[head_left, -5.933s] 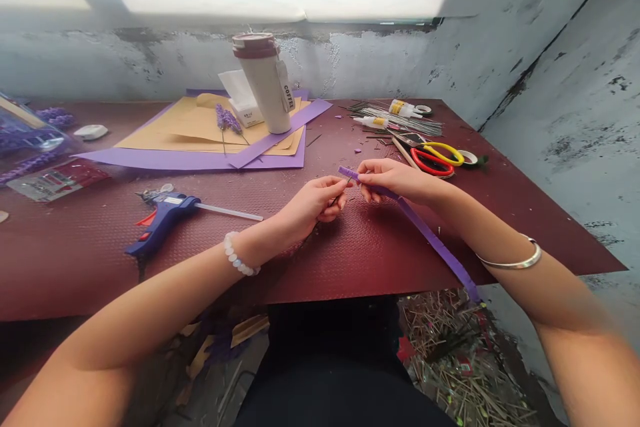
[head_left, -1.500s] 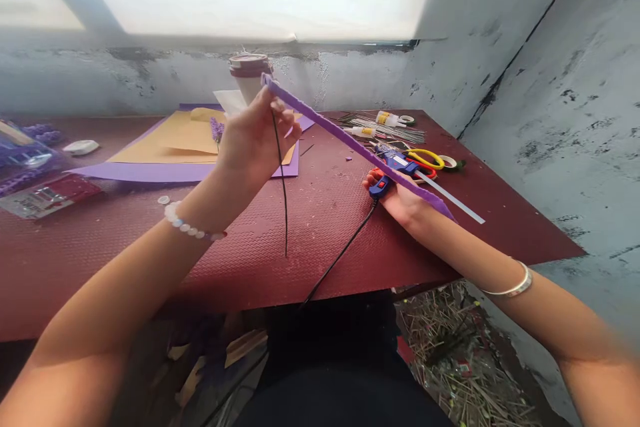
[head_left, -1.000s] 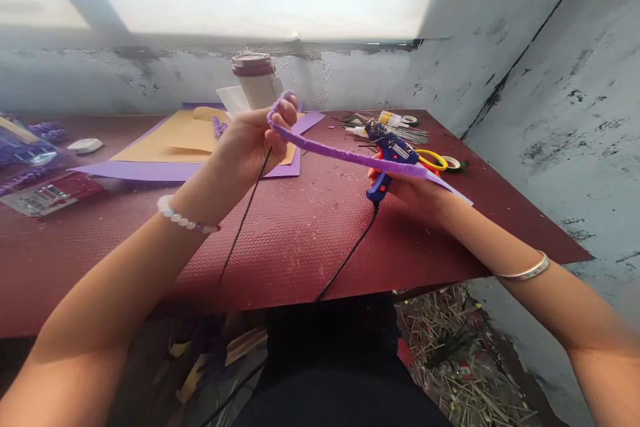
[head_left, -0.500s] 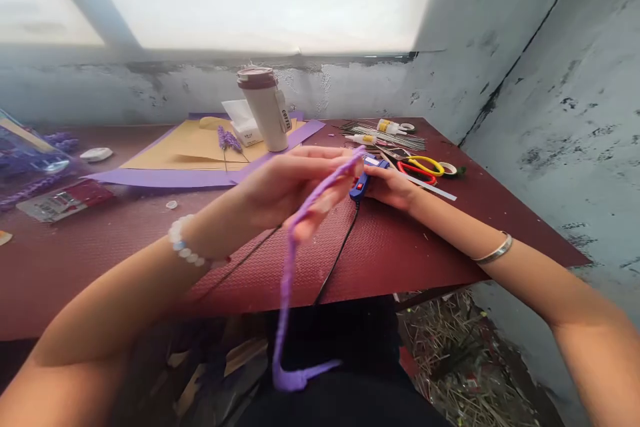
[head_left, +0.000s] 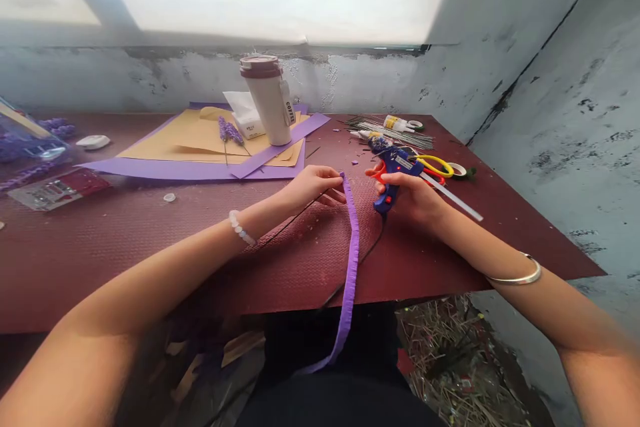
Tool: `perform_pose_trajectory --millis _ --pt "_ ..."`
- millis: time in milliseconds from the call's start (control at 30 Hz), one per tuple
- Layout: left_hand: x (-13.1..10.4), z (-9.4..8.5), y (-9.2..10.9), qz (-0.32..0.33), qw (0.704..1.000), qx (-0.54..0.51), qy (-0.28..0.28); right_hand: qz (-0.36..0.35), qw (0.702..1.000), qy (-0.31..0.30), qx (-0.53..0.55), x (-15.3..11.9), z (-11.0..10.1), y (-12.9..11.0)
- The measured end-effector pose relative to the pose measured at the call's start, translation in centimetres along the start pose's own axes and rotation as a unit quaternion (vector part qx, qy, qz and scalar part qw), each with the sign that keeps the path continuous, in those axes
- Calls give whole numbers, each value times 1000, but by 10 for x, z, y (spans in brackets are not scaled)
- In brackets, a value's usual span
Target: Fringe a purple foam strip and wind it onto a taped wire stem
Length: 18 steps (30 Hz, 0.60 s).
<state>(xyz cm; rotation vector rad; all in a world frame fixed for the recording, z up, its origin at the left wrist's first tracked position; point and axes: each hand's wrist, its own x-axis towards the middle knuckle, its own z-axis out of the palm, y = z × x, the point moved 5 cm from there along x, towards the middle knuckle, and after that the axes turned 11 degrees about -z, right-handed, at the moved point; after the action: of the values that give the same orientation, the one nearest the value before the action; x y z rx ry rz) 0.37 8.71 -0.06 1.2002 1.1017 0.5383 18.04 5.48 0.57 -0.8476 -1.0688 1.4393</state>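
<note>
Between thumb and fingers, my left hand (head_left: 316, 187) pinches the top end of a fringed purple paper strip (head_left: 353, 247). A thin dark stem (head_left: 295, 217) also runs from those fingers down to the left. The strip hangs over the table's front edge toward my lap. Wrapped round the handle of a blue hot glue gun (head_left: 387, 197) is my right hand (head_left: 415, 197), its index finger near the orange trigger. The gun's nozzle points up and left, away from the strip. Its black cord drops toward the table edge.
Scissors (head_left: 435, 167), glue bottles (head_left: 397, 123), tape and several thin wires (head_left: 400, 135) lie right, behind the gun. A coffee cup (head_left: 270, 107) stands on purple and tan paper (head_left: 150, 143). A plastic packet (head_left: 57, 190) lies left; a wall (head_left: 560, 133) borders the right.
My right hand has raised the glue gun off its earlier spot and turned it. My left hand has shifted slightly down, and the purple strip now hangs straighter and farther right.
</note>
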Motion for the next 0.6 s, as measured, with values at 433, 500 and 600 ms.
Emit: perform_pose_trajectory --millis 433,500,600 --pt "10 -10 -19 -56 992 -89 -65 61 988 -85 -111 -5 0 4" --pt "11 -11 -20 -65 991 -89 -81 65 987 -95 -116 -4 1 6" --pt "12 -13 -22 -76 988 -87 -98 61 983 -114 -127 -2 3 8"
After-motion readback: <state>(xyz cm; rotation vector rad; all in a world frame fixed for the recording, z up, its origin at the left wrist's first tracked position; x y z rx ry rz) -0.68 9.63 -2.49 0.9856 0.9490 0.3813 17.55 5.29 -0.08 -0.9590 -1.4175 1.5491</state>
